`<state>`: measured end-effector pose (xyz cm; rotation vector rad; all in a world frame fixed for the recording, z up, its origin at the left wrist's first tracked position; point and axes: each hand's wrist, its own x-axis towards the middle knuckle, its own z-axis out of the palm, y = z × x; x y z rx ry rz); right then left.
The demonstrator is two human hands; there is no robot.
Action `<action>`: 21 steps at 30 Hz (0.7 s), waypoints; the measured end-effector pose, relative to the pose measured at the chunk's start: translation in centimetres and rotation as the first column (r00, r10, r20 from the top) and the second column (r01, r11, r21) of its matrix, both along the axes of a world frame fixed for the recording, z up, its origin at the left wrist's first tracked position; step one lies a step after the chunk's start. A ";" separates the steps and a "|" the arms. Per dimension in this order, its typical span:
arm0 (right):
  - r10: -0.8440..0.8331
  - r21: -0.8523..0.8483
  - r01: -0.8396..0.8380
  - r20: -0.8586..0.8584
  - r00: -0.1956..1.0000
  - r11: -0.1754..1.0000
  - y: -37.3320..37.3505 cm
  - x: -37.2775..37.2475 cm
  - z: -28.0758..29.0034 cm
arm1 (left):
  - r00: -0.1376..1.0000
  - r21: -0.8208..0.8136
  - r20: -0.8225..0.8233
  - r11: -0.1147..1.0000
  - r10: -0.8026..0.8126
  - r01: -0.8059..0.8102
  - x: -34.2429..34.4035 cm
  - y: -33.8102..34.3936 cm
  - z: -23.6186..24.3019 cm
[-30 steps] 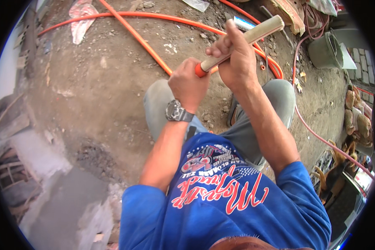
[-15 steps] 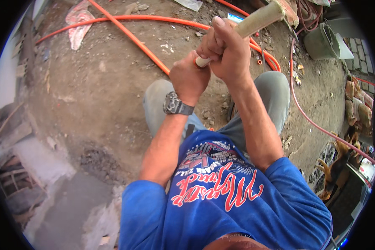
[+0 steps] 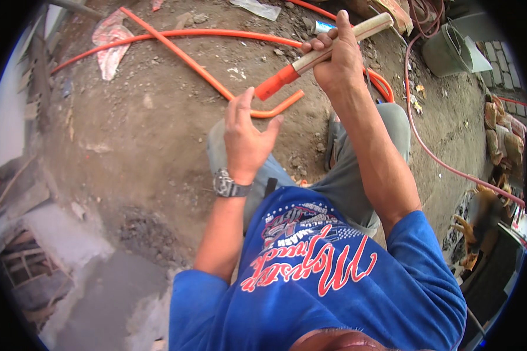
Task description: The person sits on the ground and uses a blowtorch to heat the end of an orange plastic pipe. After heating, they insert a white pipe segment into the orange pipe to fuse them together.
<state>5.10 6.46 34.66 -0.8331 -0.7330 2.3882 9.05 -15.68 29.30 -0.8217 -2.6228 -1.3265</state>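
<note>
My right hand point(image 3: 341, 69) is wrapped round a dusty, pale pipe point(image 3: 373, 27) and holds it aslant above the ground. An orange sleeve point(image 3: 277, 82) sits on the pipe's lower left end. Just below that end, my left hand point(image 3: 249, 140) has its thumb and fingers spread and grips nothing. Whether its fingertips touch the sleeve is hard to make out. Behind the left hand runs an orange pipe point(image 3: 188, 59), whose bent end point(image 3: 285, 106) curves up to the right of the thumb.
Another long orange pipe point(image 3: 216, 33) crosses the dirt ground. A red-and-white plastic bag point(image 3: 108, 50) lies far left. At right are a grey bucket point(image 3: 445, 54), a pinkish hose point(image 3: 418, 140) and stacked sacks point(image 3: 500, 131). Wet-looking grey mortar point(image 3: 102, 304) covers the near left.
My left hand has let go of the pipe's lower end and drawn slightly down and left, fingers opening. The orange sleeve and the bent orange end now show. The right hand keeps its hold.
</note>
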 end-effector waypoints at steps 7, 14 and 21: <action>-0.125 0.082 0.127 -0.026 0.992 0.989 0.8 1.2 3.1 | 0.983 -0.080 -0.183 0.996 0.022 -0.037 -2.7 3.9 1.1; -0.162 -0.032 0.161 -0.018 0.987 0.986 2.5 2.1 6.3 | 0.989 -0.061 -0.127 0.996 -0.073 0.066 -2.2 7.6 3.8; -0.191 -0.004 0.191 -0.048 0.980 0.982 3.5 1.2 9.8 | 0.959 -0.072 -0.276 0.997 -0.056 0.037 -3.3 10.5 6.3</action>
